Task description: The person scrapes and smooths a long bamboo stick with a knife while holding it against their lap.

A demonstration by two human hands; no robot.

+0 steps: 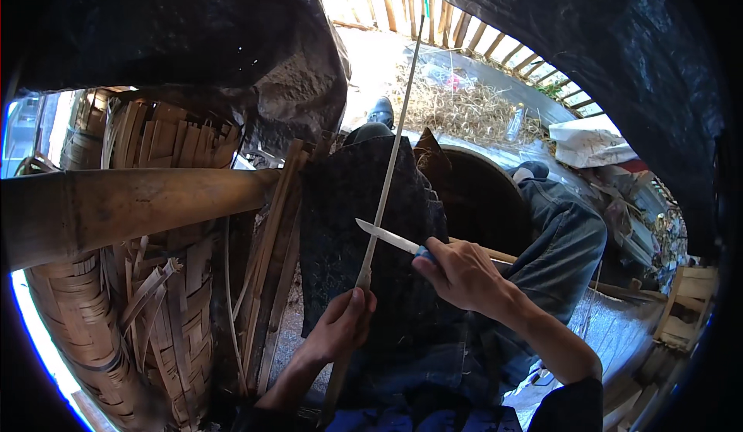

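A long thin bamboo strip (393,150) runs from below my left hand up and away toward the top of the head view. My left hand (343,325) is closed around its lower part, thumb on top. In my right hand (462,272) is a knife (392,238) with a blue handle, mostly covered by my fingers. The blade lies across the strip a little beyond my left hand, its tip pointing left. A dark cloth (340,239) covers my lap beneath the strip.
A thick bamboo pole (147,208) juts in from the left above a woven bamboo basket (85,308) with split pieces. Upright wooden slats (267,269) stand beside my lap. Straw (464,111) and a plastic bottle (514,122) lie on the ground ahead. Black sheeting (573,30) hangs overhead.
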